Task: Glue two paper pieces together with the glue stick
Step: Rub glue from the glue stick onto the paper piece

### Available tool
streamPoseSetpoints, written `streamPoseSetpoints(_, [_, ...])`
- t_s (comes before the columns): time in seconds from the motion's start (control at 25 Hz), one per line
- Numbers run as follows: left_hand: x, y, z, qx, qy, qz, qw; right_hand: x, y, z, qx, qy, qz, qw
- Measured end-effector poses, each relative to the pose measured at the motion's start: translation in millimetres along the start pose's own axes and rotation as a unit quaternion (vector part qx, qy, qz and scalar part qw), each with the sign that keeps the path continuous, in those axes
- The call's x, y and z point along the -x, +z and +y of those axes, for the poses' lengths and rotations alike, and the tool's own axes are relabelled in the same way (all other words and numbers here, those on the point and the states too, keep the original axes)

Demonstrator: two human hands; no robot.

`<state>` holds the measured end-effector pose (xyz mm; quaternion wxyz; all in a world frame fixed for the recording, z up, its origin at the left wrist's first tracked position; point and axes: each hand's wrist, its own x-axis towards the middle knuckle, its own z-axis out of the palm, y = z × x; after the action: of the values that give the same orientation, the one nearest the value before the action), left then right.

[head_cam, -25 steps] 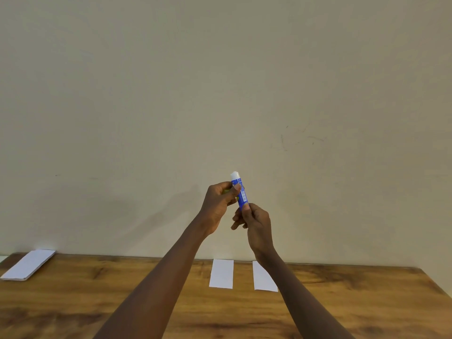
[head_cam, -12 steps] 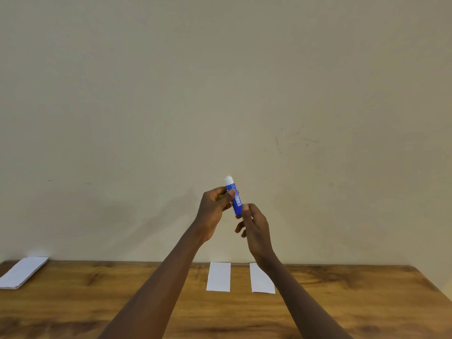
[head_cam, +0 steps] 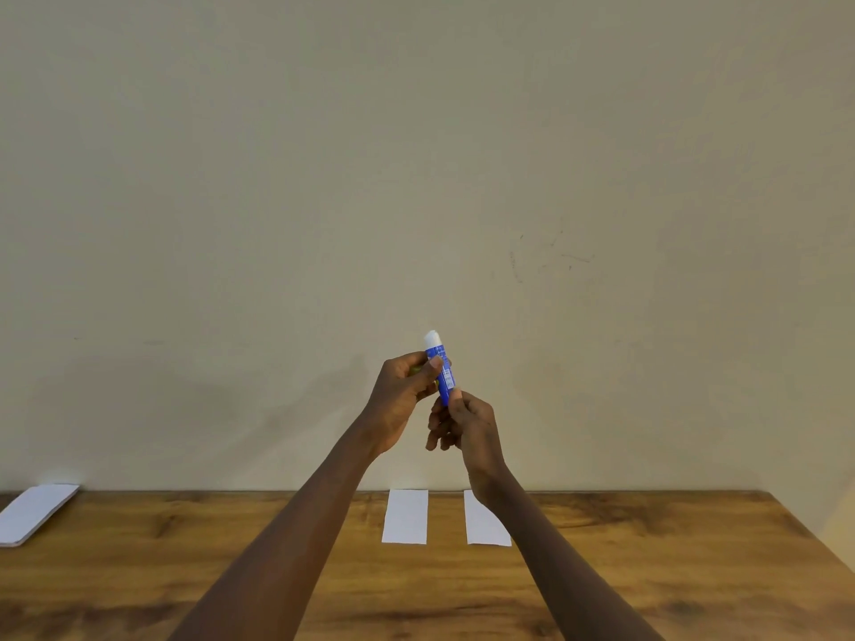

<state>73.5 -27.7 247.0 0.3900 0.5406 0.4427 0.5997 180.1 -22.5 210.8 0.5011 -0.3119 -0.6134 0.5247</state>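
**Glue stick held aloft**

The left hand [head_cam: 401, 393] grips the upright glue stick [head_cam: 442, 370] at its middle; the right hand [head_cam: 468, 425] pinches its lower end. Below, the left strip [head_cam: 405, 516] and right strip [head_cam: 481, 527] lie apart on the table [head_cam: 657, 571].

The glue stick [head_cam: 445, 378] I hold is smooth blue plastic, faintly glossy, with a white tip. The surface [head_cam: 657, 576] is brown wood with dark grain and a low sheen. The left paper piece [head_cam: 405, 516] and right paper piece [head_cam: 482, 527] are matt white. The wall [head_cam: 416, 178] looks matt.
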Motion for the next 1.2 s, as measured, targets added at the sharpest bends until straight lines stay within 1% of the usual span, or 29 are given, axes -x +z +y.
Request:
streamPoseSetpoints(0.12, [0.3, 1.4, 1.0, 0.022, 0.004, 0.0, 1.0, 0.7, 0.7, 0.1, 0.013, -0.02, 0.023, 0.999])
streamPoseSetpoints(0.2, [0.0, 2.2, 2.7, 0.014, 0.006, 0.002, 1.0, -0.6, -0.4, 1.2, 0.062, -0.065, 0.067, 0.994])
streamPoseSetpoints(0.28, [-0.1, 3.8, 2.3, 0.007, 0.006, -0.004, 1.0, -1.7, -0.8, 2.3, 0.117, -0.091, 0.1, 0.984])
streamPoseSetpoints(0.4, [0.2, 8.2, 1.9, 0.007, 0.008, -0.019, 1.0, 0.4, 2.1, 3.2, 0.097, -0.093, 0.123, 0.983])
streamPoseSetpoints(0.48, [-0.5, 9.5, 3.3, 0.003, 0.009, -0.032, 0.999, 2.3, 1.7, 2.6, 0.057, -0.074, 0.11, 0.99])
streamPoseSetpoints(0.6, [-1.6, 8.2, 1.9, -0.01, 0.007, -0.035, 0.999, 3.5, -3.0, 1.7, 0.007, -0.038, 0.038, 0.999])
streamPoseSetpoints(0.64, [-1.7, 7.0, 0.3, -0.012, 0.007, -0.029, 0.999, 3.7, -4.3, 1.2, 0.006, -0.03, 0.028, 0.999])
streamPoseSetpoints(0.72, [-0.8, 5.6, -1.3, -0.012, 0.013, -0.016, 1.0, 2.9, -4.7, 0.7, 0.023, -0.036, 0.041, 0.998])
streamPoseSetpoints(0.84, [1.7, 6.4, 1.2, -0.01, 0.021, -0.005, 1.0, 2.0, -3.3, 2.2, 0.092, -0.083, 0.09, 0.988])
streamPoseSetpoints(0.92, [2.2, 7.1, 2.1, -0.011, 0.026, -0.005, 1.0, 0.1, -3.2, 2.4, 0.11, -0.086, 0.112, 0.984])
streamPoseSetpoints(1.0, [2.1, 6.5, 1.4, -0.018, 0.025, -0.01, 0.999, 0.7, -2.6, 1.8, 0.105, -0.074, 0.099, 0.987])
streamPoseSetpoints(1.12, [1.6, 5.2, -2.0, -0.021, 0.017, -0.009, 1.0, 3.4, -0.9, 0.2, 0.049, -0.032, 0.052, 0.997])
streamPoseSetpoints(1.2, [1.7, 4.1, -3.7, -0.018, 0.022, -0.005, 1.0, 4.6, -0.3, 1.4, 0.043, -0.029, 0.056, 0.997])
